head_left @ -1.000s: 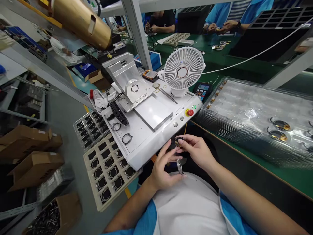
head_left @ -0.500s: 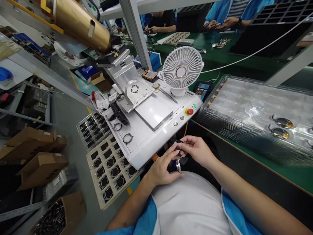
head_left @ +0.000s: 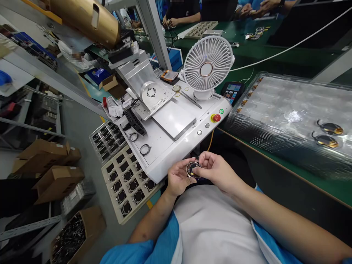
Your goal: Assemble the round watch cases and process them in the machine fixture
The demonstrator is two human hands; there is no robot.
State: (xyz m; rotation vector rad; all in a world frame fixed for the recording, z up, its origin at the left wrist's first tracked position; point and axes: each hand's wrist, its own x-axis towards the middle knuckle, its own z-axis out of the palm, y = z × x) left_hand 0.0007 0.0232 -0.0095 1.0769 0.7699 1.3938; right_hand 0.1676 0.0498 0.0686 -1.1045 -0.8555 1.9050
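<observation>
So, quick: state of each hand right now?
Left hand: closed, holding a round black-faced, silver-rimmed piece.
Right hand: curled, thumb at that piece's face; whether its grip is closed can't be told.

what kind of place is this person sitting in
Probably an electronics assembly workshop: a machine with a red stop button, a compartmented tray holding round watch-like parts, and co-workers' hands busy at a green bench all point that way.

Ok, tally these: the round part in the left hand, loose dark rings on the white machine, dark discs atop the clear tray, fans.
Round part in left hand: 1
Dark rings on white machine: 2
Dark discs atop clear tray: 2
Fan: 1
Total: 6
</observation>
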